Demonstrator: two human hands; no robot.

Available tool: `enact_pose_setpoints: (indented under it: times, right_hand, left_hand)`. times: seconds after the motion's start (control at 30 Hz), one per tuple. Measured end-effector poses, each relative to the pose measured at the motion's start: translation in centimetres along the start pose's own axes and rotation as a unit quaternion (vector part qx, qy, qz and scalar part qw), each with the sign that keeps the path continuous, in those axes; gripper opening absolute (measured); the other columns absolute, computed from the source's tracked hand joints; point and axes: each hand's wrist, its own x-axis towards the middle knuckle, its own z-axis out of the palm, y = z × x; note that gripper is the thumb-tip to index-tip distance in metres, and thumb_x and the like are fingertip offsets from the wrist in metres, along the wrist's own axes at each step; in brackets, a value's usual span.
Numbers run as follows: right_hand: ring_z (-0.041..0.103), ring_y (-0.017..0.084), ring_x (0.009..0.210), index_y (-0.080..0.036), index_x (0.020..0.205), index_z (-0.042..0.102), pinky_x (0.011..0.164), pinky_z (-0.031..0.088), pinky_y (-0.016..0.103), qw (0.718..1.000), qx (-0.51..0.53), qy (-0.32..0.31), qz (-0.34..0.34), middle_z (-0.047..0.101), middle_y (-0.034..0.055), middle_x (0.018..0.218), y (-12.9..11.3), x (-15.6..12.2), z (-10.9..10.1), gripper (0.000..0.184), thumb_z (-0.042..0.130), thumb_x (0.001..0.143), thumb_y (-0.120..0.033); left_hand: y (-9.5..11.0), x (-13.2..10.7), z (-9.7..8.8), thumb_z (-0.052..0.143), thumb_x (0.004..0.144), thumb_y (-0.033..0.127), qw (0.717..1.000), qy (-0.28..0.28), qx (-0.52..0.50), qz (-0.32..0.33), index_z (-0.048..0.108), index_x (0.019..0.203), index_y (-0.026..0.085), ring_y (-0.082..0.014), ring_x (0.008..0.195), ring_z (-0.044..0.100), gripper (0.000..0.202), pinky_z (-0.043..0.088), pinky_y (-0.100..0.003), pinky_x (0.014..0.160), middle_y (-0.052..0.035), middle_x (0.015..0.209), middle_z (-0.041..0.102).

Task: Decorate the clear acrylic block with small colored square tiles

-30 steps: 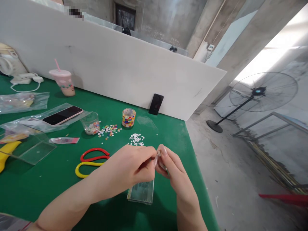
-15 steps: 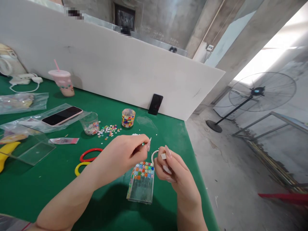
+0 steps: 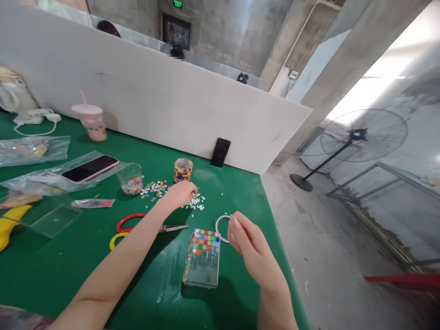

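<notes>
My left hand (image 3: 181,192) reaches out over the pile of small white tiles (image 3: 195,203) on the green table, fingers curled down onto them. My right hand (image 3: 245,240) hovers near the table's right edge, pinching a thin white ring (image 3: 220,222) with its fingers closed. Between my arms lies a clear rectangular block (image 3: 202,257) with coloured mosaic tiles stuck on its far half. A heap of mixed coloured tiles (image 3: 154,188) lies left of the white pile.
Red and yellow-handled scissors (image 3: 134,227) lie under my left forearm. A mosaic-covered jar (image 3: 183,169), a clear cup (image 3: 132,178), a phone on plastic bags (image 3: 90,167), a pink drink cup (image 3: 92,121) and a dark phone (image 3: 220,151) leaning on the white partition (image 3: 154,101). The table edge (image 3: 275,243) drops off at right.
My left hand left my right hand and stretched forward to the white tiles. My right hand stayed low with the ring. The mosaic block came into full view.
</notes>
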Motion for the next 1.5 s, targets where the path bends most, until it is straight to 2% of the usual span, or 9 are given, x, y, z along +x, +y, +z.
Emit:
enact_pose_setpoints:
  times: [0.1,0.2,0.27,0.4,0.7,0.93,1.13,1.33,1.5]
  right_hand:
    - [0.034,0.010,0.051,-0.024,0.073,0.031,0.049,0.025,0.025,0.977,-0.209,-0.047,0.019,0.035,-0.0074,0.059,1.3,-0.9,0.7,0.036,0.034,0.104,-0.042]
    - [0.053,0.011,0.051,-0.023,0.083,0.042,0.048,0.028,0.025,0.887,-0.454,-0.076,-0.024,0.057,-0.0066,0.062,2.8,-1.7,1.6,0.025,0.033,0.105,-0.029]
    - [0.063,0.013,0.053,-0.022,0.087,0.048,0.046,0.027,0.027,0.830,-0.548,-0.092,-0.045,0.066,-0.0040,0.065,3.7,-2.0,2.3,0.020,0.037,0.104,-0.025]
    - [0.070,0.020,0.057,-0.019,0.090,0.053,0.044,0.025,0.030,0.787,-0.604,-0.116,-0.043,0.072,0.0039,0.070,5.1,-2.1,3.3,0.016,0.045,0.102,-0.027]
    - [0.074,0.024,0.069,-0.014,0.098,0.059,0.049,0.042,0.029,0.736,-0.645,-0.196,-0.059,0.074,0.0136,0.080,5.6,-0.7,3.7,0.021,0.046,0.101,-0.031]
    - [0.072,0.023,0.072,-0.013,0.105,0.060,0.052,0.045,0.029,0.729,-0.643,-0.218,-0.091,0.074,0.0153,0.085,5.5,-0.2,3.2,0.020,0.044,0.102,-0.026]
    - [0.073,0.023,0.082,-0.016,0.104,0.062,0.056,0.043,0.028,0.743,-0.624,-0.213,-0.115,0.074,0.0147,0.089,5.3,0.2,2.4,0.032,0.040,0.102,-0.039]
    - [0.072,0.025,0.079,-0.013,0.109,0.062,0.057,0.042,0.029,0.788,-0.580,-0.178,-0.109,0.073,0.0172,0.097,6.3,0.3,1.6,0.045,0.045,0.097,-0.053]
    - [0.069,0.025,0.077,-0.015,0.106,0.060,0.062,0.044,0.031,0.867,-0.483,-0.091,-0.081,0.072,0.0138,0.088,7.7,-1.0,0.2,0.046,0.049,0.094,-0.057]
  left_hand:
    - [-0.5,0.3,0.6,0.058,0.096,0.032,1.000,-0.009,0.007,-0.010,0.063,0.115,0.016,-0.0212,0.103,0.064,0.025,0.055,-0.043,0.089,-0.0089,0.119,0.065]
    - [-0.4,0.5,1.2,0.058,0.096,0.034,0.999,-0.016,0.013,-0.035,0.062,0.117,0.016,-0.0212,0.101,0.065,0.028,0.056,-0.043,0.087,-0.0090,0.117,0.065]
    - [-0.3,0.8,1.8,0.058,0.096,0.035,0.998,-0.019,0.013,-0.053,0.061,0.118,0.015,-0.0212,0.100,0.065,0.030,0.056,-0.042,0.086,-0.0090,0.117,0.065]
    - [-0.3,1.5,2.7,0.059,0.095,0.034,0.997,-0.016,-0.004,-0.070,0.061,0.119,0.015,-0.0214,0.100,0.065,0.030,0.056,-0.042,0.086,-0.0089,0.117,0.065]
    - [-0.2,1.2,2.0,0.058,0.096,0.035,0.997,0.039,-0.069,-0.021,0.062,0.115,0.015,-0.0209,0.099,0.065,0.028,0.056,-0.042,0.086,-0.0084,0.115,0.065]
    - [0.8,-1.4,0.4,0.055,0.097,0.041,0.993,0.028,-0.105,0.034,0.065,0.101,0.013,-0.0152,0.076,0.066,0.030,0.056,-0.035,0.075,-0.0032,0.090,0.069]
    - [1.3,-5.1,0.1,0.046,0.096,0.038,0.987,0.033,-0.137,0.072,0.068,0.089,0.018,-0.0151,0.055,0.061,0.031,0.045,-0.026,0.058,0.0031,0.059,0.065]
    - [0.7,-8.4,2.2,0.042,0.095,0.041,0.977,0.092,-0.170,0.089,0.066,0.099,0.019,-0.0185,0.064,0.062,0.033,0.046,-0.028,0.062,-0.0010,0.074,0.070]
    - [1.3,-11.3,6.0,0.054,0.092,0.040,0.958,0.157,-0.193,0.140,0.065,0.108,0.022,-0.0243,0.113,0.056,0.027,0.045,-0.038,0.101,-0.0074,0.115,0.064]
